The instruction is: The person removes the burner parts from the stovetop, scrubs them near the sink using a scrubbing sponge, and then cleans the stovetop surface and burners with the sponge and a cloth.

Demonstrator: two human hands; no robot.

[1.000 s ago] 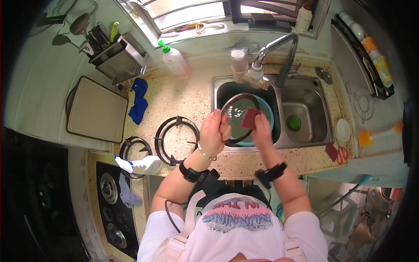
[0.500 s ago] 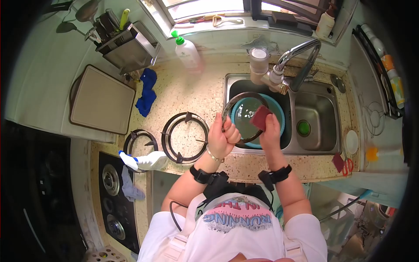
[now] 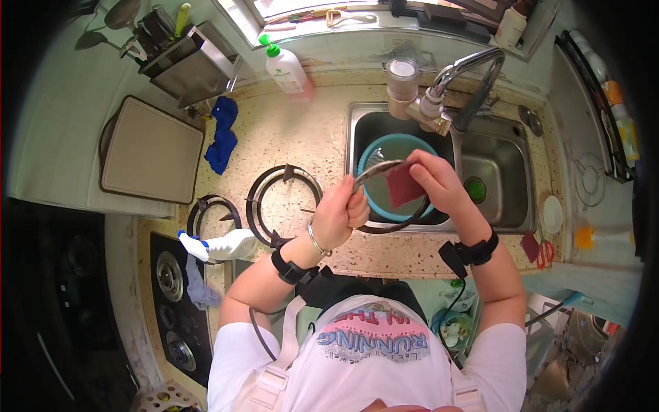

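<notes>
From here I see the left hand (image 3: 343, 213) closed around a dark metal ring (image 3: 368, 177), and the right hand (image 3: 437, 184) pinching a maroon scouring pad (image 3: 405, 185) against its upper edge. Half a second ago the right hand was lower, below the pad; now it's up at the pad's top right corner, and the ring has tipped flatter. The ring is above one teal basin (image 3: 384, 139), which sits in the left of two sink bowls (image 3: 498, 175). I count two more rings on the counter (image 3: 274, 130), a larger ring (image 3: 252, 200) and a smaller ring (image 3: 193, 218), with one spray bottle (image 3: 230, 245) lying across the smaller. Farther out are one soap bottle (image 3: 285, 74), one blue cloth (image 3: 222, 141), a second maroon pad (image 3: 528, 247) touching one pair of scissors (image 3: 544, 255), and two stove burners (image 3: 169, 276).
</notes>
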